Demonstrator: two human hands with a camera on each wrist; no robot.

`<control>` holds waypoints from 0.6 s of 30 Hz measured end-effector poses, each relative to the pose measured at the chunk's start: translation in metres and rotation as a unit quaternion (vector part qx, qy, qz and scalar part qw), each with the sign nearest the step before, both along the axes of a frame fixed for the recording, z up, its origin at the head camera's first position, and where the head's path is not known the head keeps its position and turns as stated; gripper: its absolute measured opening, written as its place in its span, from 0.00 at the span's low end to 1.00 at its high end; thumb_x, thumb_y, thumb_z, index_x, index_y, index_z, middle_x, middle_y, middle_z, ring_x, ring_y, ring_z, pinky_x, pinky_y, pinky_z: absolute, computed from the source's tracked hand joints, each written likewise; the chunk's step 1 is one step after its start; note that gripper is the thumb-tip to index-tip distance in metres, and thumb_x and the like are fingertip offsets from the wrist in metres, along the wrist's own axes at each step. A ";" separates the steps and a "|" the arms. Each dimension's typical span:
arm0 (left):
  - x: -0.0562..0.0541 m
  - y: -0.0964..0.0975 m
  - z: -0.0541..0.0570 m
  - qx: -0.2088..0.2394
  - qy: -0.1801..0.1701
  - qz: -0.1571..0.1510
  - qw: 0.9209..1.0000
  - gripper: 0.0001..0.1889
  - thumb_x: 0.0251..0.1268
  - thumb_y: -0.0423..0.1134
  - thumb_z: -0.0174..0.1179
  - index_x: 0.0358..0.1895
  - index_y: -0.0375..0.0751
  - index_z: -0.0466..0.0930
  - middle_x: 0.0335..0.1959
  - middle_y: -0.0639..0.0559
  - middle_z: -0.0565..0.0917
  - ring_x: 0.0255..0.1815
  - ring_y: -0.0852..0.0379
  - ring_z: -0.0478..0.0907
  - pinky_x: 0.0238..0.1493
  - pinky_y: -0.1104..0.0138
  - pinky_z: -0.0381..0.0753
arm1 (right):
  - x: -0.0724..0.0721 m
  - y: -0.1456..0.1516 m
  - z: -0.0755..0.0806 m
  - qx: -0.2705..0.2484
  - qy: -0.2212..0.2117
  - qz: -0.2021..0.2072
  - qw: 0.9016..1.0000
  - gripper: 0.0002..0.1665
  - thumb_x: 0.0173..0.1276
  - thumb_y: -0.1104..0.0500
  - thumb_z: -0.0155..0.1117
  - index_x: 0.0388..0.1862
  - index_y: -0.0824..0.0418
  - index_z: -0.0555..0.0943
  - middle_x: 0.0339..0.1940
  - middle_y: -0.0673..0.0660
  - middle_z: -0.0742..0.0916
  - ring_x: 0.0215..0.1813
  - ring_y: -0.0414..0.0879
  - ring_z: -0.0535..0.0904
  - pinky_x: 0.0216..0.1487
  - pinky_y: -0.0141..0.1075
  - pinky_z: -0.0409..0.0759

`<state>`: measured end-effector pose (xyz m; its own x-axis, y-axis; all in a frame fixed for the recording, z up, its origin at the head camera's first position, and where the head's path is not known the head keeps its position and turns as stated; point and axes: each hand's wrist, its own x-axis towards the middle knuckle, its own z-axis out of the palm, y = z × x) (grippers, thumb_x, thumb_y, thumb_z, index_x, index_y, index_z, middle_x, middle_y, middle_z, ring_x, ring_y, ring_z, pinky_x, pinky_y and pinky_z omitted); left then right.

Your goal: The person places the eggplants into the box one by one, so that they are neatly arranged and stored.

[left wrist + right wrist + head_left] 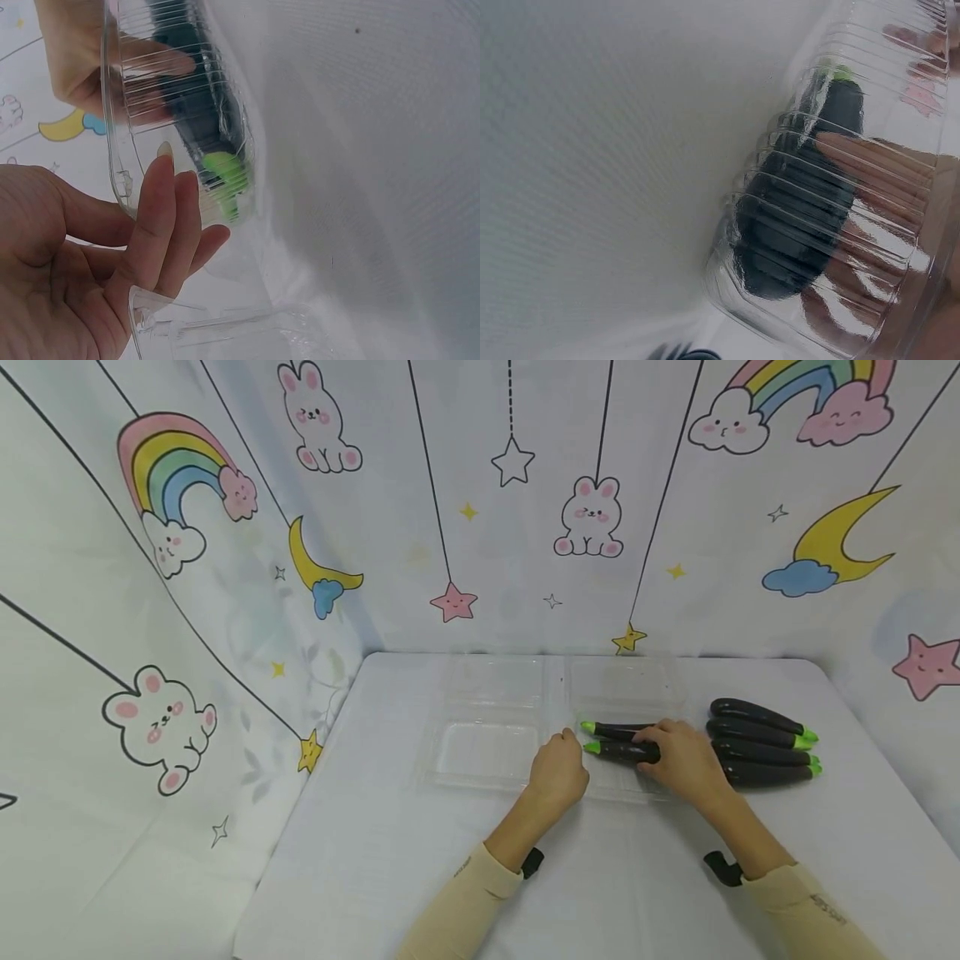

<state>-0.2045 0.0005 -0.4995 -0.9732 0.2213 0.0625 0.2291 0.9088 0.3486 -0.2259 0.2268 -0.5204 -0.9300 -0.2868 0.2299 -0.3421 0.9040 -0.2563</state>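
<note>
My left hand pinches the near left rim of a clear plastic clamshell box; in the left wrist view its thumb and fingers meet at the box's edge. Inside that box lie two dark eggplants with bright green stem ends pointing left. My right hand reaches in from above and grips the nearer eggplant, its fingers against the dark skin. The other eggplant lies just behind it, partly covered by the hand. Through the ribbed box wall, the right wrist view shows a dark eggplant under the fingers.
Several more eggplants lie side by side on the white table, right of my right hand. A second clear box stands open on the left. Both lids lie folded back toward the patterned curtain.
</note>
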 end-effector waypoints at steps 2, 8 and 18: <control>0.000 0.000 0.000 0.002 0.001 0.001 1.000 0.18 0.62 0.31 0.67 0.53 0.25 0.79 0.37 0.41 0.85 0.34 0.49 0.87 0.29 0.66 0.85 | 0.001 0.000 -0.001 -0.003 0.001 -0.001 1.000 0.28 0.48 0.60 0.88 0.50 0.59 0.89 0.48 0.65 0.88 0.53 0.66 0.82 0.53 0.65 0.76; 0.001 0.000 0.001 0.006 0.006 0.000 1.000 0.18 0.62 0.31 0.66 0.53 0.25 0.79 0.37 0.41 0.85 0.35 0.48 0.87 0.30 0.65 0.86 | 0.005 0.002 0.000 -0.012 0.008 -0.007 1.000 0.29 0.47 0.59 0.89 0.51 0.58 0.89 0.49 0.65 0.87 0.54 0.66 0.82 0.54 0.65 0.76; 0.002 0.000 0.001 0.011 0.001 0.002 1.000 0.18 0.62 0.30 0.66 0.54 0.25 0.79 0.39 0.40 0.86 0.36 0.47 0.88 0.31 0.65 0.86 | 0.013 0.012 0.020 -0.058 0.025 -0.021 0.998 0.26 0.57 0.51 0.84 0.53 0.57 0.89 0.54 0.65 0.87 0.57 0.70 0.80 0.55 0.69 0.73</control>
